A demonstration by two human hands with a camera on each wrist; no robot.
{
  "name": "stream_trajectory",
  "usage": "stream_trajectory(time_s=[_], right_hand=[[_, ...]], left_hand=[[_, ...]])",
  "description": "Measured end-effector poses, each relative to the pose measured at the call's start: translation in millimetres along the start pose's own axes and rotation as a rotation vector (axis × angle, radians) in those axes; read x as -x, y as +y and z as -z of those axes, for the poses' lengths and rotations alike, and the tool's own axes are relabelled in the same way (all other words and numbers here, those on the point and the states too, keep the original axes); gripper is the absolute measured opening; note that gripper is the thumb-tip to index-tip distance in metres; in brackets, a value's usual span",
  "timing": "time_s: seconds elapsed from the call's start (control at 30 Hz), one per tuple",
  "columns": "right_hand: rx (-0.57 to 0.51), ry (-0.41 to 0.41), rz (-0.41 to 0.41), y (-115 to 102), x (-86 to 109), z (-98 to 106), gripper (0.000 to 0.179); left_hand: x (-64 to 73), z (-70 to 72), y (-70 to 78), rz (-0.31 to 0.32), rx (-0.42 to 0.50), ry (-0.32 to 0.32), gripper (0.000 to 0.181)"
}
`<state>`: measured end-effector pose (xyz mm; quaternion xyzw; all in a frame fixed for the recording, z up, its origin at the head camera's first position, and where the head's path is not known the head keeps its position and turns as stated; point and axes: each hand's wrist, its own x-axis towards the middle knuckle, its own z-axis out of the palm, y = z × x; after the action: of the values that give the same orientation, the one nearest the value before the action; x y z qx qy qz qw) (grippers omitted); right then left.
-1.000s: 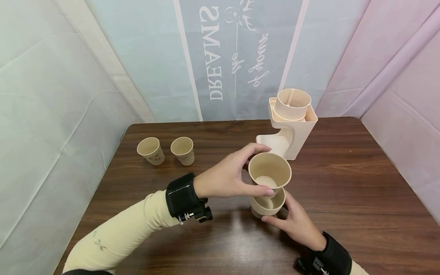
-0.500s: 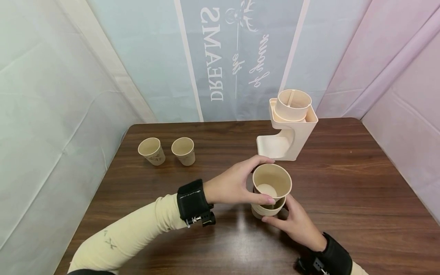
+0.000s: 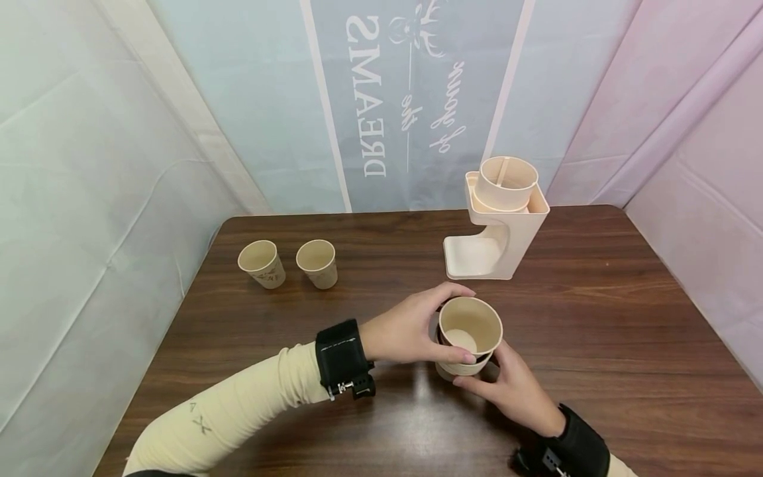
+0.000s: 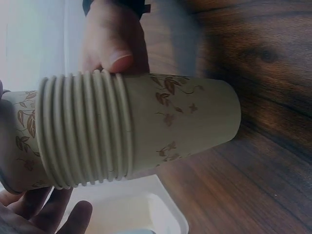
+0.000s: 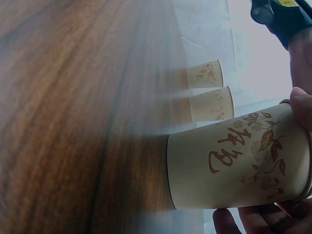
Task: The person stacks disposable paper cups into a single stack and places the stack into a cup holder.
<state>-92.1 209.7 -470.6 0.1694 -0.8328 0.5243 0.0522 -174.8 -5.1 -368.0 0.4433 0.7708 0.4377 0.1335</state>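
With thumb and fingers spread around it, my left hand holds a beige paper cup by its sides in the head view. The cup sits partly down inside a stack of like paper cups. My right hand grips that stack from the right, its thumb on the near side. In the left wrist view several stacked rims show, with the top cup standing out above them. Brown leaf prints and lettering mark the bottom cup in the right wrist view, close to the table top.
Two more paper cups stand upright at the back left, one left and one right. A cream-coloured stand with a round cup-like holder on top is behind the hands. Fabric walls border the dark wooden table.
My left hand has moved down and toward me with its cup, which has sunk deeper into the stack. The right hand and the stack have stayed in place.
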Motion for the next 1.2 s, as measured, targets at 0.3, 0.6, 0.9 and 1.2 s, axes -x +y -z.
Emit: stream_trajectory(time_s=[0.3,0.6,0.9,1.2], right_hand=[[-0.014,-0.004,0.029,-0.8,-0.4,0.5,0.08],[-0.038,-0.007,0.04,-1.8,-1.4,0.4,0.081],[-0.031,-0.009,0.025,-1.9,-0.9,0.4,0.08],[-0.024,-0.016,0.007,-1.0,-0.6,0.5,0.079]], left_hand=[[2.0,-5.1,-5.1,-0.005,-0.013,0.001,0.077],[5.6,-8.3,-10.3,0.006,0.003,-0.018,0.077],[5.9,-11.2,-15.0,0.018,0.017,-0.027,0.077],[7.2,-10.6,-14.4,0.057,0.02,-0.036,0.078]])
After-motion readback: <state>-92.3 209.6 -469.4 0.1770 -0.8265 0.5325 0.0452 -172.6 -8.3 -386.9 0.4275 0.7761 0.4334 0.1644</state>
